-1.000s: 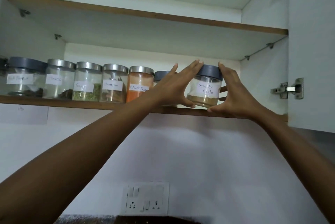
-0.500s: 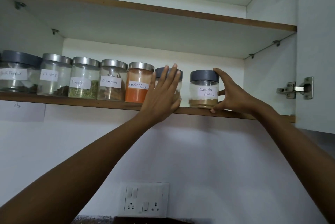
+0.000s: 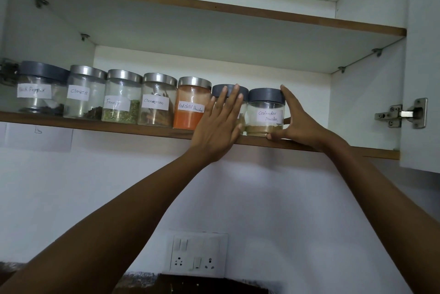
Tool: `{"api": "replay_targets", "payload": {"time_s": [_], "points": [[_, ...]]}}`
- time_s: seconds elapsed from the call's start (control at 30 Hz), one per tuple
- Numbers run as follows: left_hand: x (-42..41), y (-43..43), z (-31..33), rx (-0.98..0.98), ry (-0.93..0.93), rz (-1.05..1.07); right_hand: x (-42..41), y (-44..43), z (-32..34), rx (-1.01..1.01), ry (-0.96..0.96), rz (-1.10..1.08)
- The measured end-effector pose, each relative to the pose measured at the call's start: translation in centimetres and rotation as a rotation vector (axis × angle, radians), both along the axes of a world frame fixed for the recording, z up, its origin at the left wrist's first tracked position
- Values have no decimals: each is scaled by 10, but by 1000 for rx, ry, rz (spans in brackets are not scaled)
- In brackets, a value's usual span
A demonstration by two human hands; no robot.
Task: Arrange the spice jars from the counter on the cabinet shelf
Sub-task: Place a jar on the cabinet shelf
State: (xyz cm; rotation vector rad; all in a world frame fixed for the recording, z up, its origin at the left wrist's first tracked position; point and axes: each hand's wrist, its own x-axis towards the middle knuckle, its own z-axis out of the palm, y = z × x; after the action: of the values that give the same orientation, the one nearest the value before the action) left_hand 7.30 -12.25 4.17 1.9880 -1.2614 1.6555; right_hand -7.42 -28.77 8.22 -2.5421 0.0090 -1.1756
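Note:
Several labelled spice jars stand in a row on the lower cabinet shelf [image 3: 95, 127]: black pepper [image 3: 40, 90], cloves [image 3: 84, 93], fennel [image 3: 120, 100], cinnamon [image 3: 157, 102], red chilli powder [image 3: 191, 107]. A grey-lidded jar [image 3: 228, 91] is mostly hidden behind my left hand [image 3: 217, 124], whose straight fingers lie flat against its front. At the right end stands the coriander powder jar [image 3: 265, 112] with a grey lid. My right hand [image 3: 297, 119] holds it from the right, fingers on the lid and thumb at the base.
The upper shelf [image 3: 214, 7] hangs above the jars. The open cabinet door [image 3: 426, 67] with its hinge [image 3: 402, 113] is at the right. A switch and socket panel [image 3: 197, 255] sits on the wall below. Bare shelf lies right of the coriander jar.
The coriander jar has slid left against the hidden grey-lidded jar. My left hand moved from the coriander jar to the front of the neighbouring jar.

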Motion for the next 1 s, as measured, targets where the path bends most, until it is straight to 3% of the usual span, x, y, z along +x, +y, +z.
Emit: {"api": "replay_targets", "payload": {"time_s": [0.13, 0.27, 0.37, 0.57, 0.8, 1.0], "points": [[-14, 13, -9, 59, -39, 17, -13, 13, -26, 61, -72, -52], [-44, 42, -40, 25, -66, -170, -37, 41, -78, 95, -395, -26], [-64, 65, -76, 3, -57, -315, -53, 67, -123, 61, -463, -4], [-93, 99, -156, -14, 144, -422, -70, 119, -202, 229, -283, 123], [-85, 141, -250, 154, 423, -338, -53, 164, -304, 402, -38, 195], [-58, 183, -346, 323, 690, -233, -20, 197, -389, 400, 218, 231]]}}
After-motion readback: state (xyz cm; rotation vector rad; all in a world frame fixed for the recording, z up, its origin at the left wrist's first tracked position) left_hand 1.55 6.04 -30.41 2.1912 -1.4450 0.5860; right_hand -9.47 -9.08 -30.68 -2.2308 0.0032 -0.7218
